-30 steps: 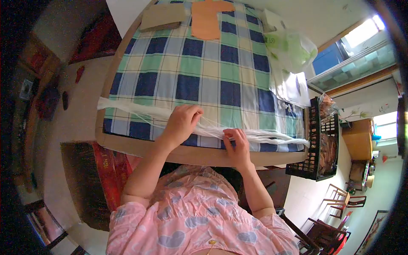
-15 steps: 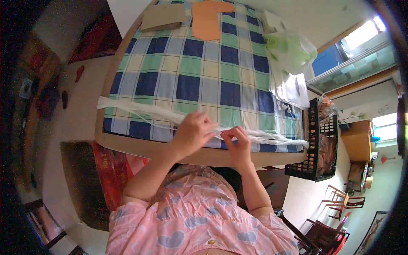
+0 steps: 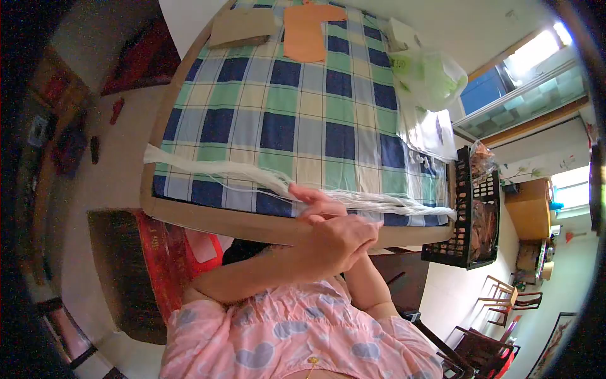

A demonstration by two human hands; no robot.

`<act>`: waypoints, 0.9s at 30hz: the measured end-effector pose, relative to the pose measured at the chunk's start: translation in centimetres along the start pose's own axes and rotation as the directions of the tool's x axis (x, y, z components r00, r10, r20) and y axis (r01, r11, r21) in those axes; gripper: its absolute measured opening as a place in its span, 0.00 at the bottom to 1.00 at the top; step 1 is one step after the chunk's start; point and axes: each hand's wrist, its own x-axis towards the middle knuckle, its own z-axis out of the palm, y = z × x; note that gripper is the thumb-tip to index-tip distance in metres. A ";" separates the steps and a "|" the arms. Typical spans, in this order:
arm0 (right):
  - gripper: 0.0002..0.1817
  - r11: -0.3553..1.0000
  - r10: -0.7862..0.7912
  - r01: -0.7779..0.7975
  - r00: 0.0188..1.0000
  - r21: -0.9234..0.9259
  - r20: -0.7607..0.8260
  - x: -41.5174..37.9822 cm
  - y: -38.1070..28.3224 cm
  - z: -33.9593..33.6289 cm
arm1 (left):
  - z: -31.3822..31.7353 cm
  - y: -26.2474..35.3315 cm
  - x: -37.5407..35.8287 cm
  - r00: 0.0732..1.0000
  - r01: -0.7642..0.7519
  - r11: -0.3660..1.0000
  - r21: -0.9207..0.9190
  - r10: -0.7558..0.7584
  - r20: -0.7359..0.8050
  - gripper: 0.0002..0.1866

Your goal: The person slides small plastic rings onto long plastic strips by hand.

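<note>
A long bundle of white threads lies across the near edge of the checked cloth, fanned into loose strands at its middle. My right hand is at that middle, fingers stretched to the left and apart, touching the strands. Crossing over my right wrist is my left hand, its fingers curled closed toward the right. Whether a thread is in those fingers cannot be made out. The two hands overlap, so part of my right hand is hidden.
Checked cloth covers the table. An orange piece and a cardboard piece lie at the far side. Plastic bags are at the right back. A black crate stands against the table's right edge; a red box is below left.
My left hand has moved right and toward me, crossing over my right wrist. My right hand has shifted left, its fingers now extended along the threads. The strands near the middle have spread.
</note>
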 end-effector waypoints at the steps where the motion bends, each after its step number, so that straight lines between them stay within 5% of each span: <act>1: 0.17 0.998 0.004 -0.002 1.000 0.067 -0.031 -0.1 0.3 0.3 | -0.3 -0.2 0.1 1.000 -0.016 0.999 0.040 0.016 -0.013 0.09; 2: 0.14 0.992 0.117 -0.109 0.984 0.070 -0.131 -0.4 0.1 0.0 | -0.7 -0.4 0.4 0.999 -0.030 0.996 0.080 0.032 -0.025 0.09; 4: 0.09 0.884 0.316 -0.246 0.941 0.397 -0.120 -0.3 -5.8 -1.1 | -2.6 -1.1 1.0 0.996 0.024 0.963 0.267 0.000 -0.089 0.11; 5: 0.09 0.943 0.266 -0.217 0.947 0.250 -0.180 -0.4 -6.7 -1.5 | -4.6 -1.4 1.5 0.988 0.098 0.908 0.407 -0.039 -0.151 0.12; 6: 0.08 0.977 0.208 -0.190 0.950 0.097 -0.233 -0.5 -7.1 -1.9 | -5.4 -1.7 1.2 0.975 0.164 0.921 0.354 -0.205 0.081 0.12; 8: 0.08 0.944 0.179 -0.263 0.916 -0.199 -0.360 -0.7 -8.4 -2.5 | -6.5 -2.1 0.3 0.724 0.324 0.897 0.300 -0.439 0.532 0.12; 9: 0.07 0.929 0.100 -0.203 0.943 -0.311 -0.318 -0.7 -8.5 -2.6 | -6.7 -2.3 -0.3 0.737 0.452 0.873 -0.185 -0.249 0.629 0.14; 10: 0.06 0.898 0.030 -0.144 0.963 -0.415 -0.268 -0.9 -8.5 -2.6 | -6.5 -2.4 -1.3 0.779 0.519 0.603 -0.606 -0.040 0.626 0.16; 11: 0.05 0.855 -0.033 -0.080 0.977 -0.512 -0.209 -1.0 -8.5 -2.6 | -6.0 -2.3 -2.3 0.843 0.501 0.160 -0.850 0.130 0.521 0.19; 12: 0.03 0.832 -0.057 -0.035 0.987 -0.554 -0.148 -1.2 -8.4 -2.3 | -4.6 -2.3 -3.0 0.945 0.328 0.036 -0.944 -0.003 0.328 0.21; 13: 0.03 0.807 -0.076 0.011 0.993 -0.591 -0.085 -1.3 -8.3 -1.8 | -4.2 -2.2 -2.7 0.954 0.300 0.391 -0.870 -0.133 0.269 0.20; 15: 0.04 0.748 -0.112 0.115 0.993 -0.654 0.046 -1.4 -8.4 -0.9 | -3.6 -2.2 -2.0 0.960 0.270 0.893 -0.359 -0.278 0.030 0.19; 17: 0.06 0.732 -0.133 0.131 0.990 -0.669 0.049 -1.4 -9.4 -1.4 | -4.4 -1.9 -2.0 0.849 0.451 0.754 -0.478 -0.199 0.489 0.21; 19: 0.06 0.739 -0.173 0.157 0.984 -0.655 0.040 -1.4 -9.3 -2.2 | -5.4 -1.6 -2.2 0.568 0.657 0.594 -0.464 0.014 0.823 0.22; 20: 0.07 0.765 -0.200 0.191 0.978 -0.615 0.055 -1.5 -8.7 -2.0 | -4.7 -2.0 -3.2 0.699 0.632 0.337 -0.698 0.140 0.701 0.19; 23: 0.07 0.689 -0.204 0.221 0.973 -0.691 0.108 -1.8 -7.9 -0.2 | -3.2 -0.7 -2.6 0.922 0.313 -0.022 -0.950 -0.231 0.309 0.13; 24: 0.07 0.736 -0.154 0.180 0.983 -0.653 0.098 -1.7 -8.2 0.1 | -3.7 -1.3 -1.9 0.957 0.274 0.591 -0.759 -0.248 0.152 0.15; 27: 0.06 0.643 -0.172 0.127 0.985 -0.755 0.019 -1.7 -9.3 -1.5 | -3.4 -2.2 -3.4 0.763 0.312 0.949 -0.044 -0.222 0.607 0.20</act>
